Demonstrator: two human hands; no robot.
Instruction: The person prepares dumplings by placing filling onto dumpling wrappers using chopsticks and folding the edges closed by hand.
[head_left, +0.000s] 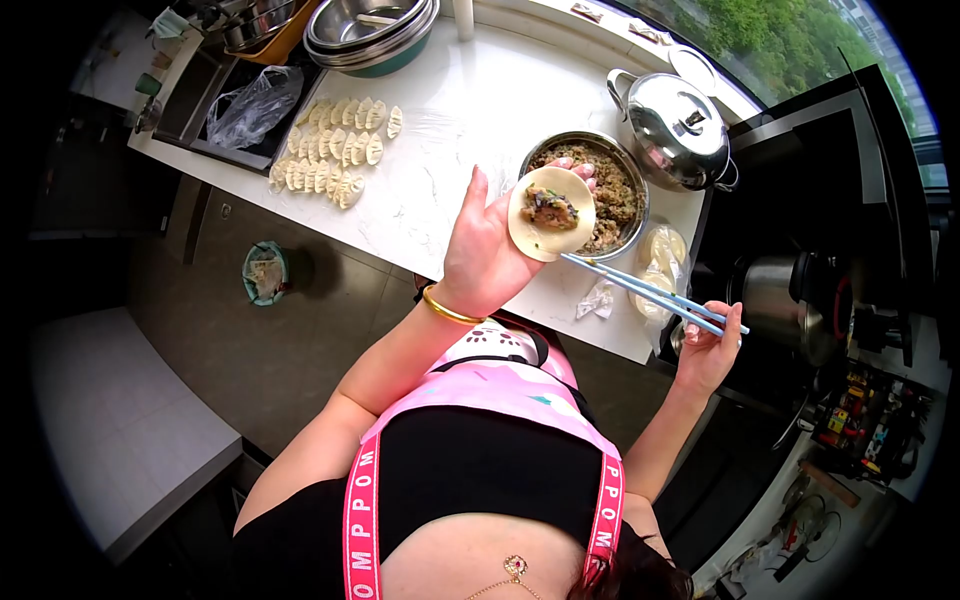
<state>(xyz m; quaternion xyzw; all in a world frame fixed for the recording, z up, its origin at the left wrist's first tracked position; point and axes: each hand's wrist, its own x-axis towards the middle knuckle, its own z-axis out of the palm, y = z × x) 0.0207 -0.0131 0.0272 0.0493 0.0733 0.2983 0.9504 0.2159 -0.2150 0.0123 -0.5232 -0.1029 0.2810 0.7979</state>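
My left hand (482, 248) is palm up with its fingers extended, supporting a round dumpling wrapper (577, 232). A lump of minced filling (549, 209) sits on the middle of the wrapper. In my right hand (711, 352) is a pair of light blue chopsticks (660, 293), their tips close to the wrapper's lower edge. Behind the wrapper stands a metal bowl (644, 205) of minced filling, partly hidden by my left hand and the wrapper. Round wrappers in a clear plastic bag (660, 262) lie right of the bowl.
Rows of folded dumplings (330, 146) lie on the white counter (450, 110). A lidded steel pot (677, 130) stands by the window, with another pot (785, 297) on the dark stove. Stacked basins (368, 40) are near the sink, and a small bin (265, 273) is on the floor.
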